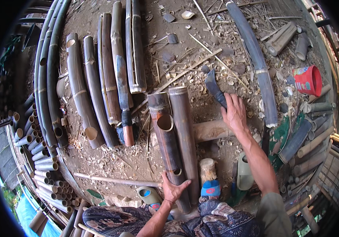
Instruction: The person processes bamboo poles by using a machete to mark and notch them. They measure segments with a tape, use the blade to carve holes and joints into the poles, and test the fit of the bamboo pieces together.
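Note:
My left hand (172,188) rests around the lower part of a dark bamboo tube (164,148), thumb spread across it. Oval openings are cut into this tube near its top and low down. Against its right side lies a second bamboo tube (183,138) with no cut visible. Farther out to the right, my right hand (234,112) is closed over the handle end of a short curved knife (214,85). Its blade points away from me and its grip is mostly hidden under my fingers. A short log (211,131) lies crosswise behind the tubes.
Several bamboo lengths (80,93) lie at the left, with a long knife (123,87) on them. A bamboo pole (256,65) and a red plastic container (311,81) are at the right. Stacked tubes (47,173) line the left edge. Wood chips litter the dirt floor.

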The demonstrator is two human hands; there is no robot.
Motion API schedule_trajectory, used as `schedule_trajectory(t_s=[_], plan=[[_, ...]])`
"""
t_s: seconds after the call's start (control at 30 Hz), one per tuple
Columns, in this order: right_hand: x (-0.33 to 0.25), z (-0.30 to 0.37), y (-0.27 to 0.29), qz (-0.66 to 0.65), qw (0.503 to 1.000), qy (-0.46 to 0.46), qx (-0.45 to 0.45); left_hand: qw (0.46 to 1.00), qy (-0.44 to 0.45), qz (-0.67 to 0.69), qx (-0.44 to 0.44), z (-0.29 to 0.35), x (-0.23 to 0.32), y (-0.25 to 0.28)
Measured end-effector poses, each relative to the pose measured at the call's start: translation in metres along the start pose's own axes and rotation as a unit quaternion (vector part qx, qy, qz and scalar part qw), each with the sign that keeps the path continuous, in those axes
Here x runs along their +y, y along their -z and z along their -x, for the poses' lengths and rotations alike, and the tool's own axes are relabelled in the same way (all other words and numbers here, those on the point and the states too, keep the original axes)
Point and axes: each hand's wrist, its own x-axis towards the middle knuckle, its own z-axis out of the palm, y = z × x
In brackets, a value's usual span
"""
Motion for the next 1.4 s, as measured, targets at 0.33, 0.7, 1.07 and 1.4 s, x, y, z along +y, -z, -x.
schedule_trajectory(t_s=[0.33,0.7,1.07,1.4], plan=[[-0.009,-0.004,0.006,0.012,1.0,-0.024,-0.005,0.999,0.034,0.015,-0.012,-0.01,0.017,0.003],[-0.005,-0.001,0.003,0.018,0.999,-0.022,-0.013,0.999,0.041,0.028,-0.016,-0.011,0.008,0.001],[-0.004,-0.001,0.004,-0.003,1.0,-0.01,-0.011,0.998,0.038,0.042,-0.009,-0.007,0.018,0.001],[-0.005,0.004,0.046,-0.238,0.968,-0.076,-0.01,0.999,0.03,0.032,-0.004,-0.006,0.005,0.001]])
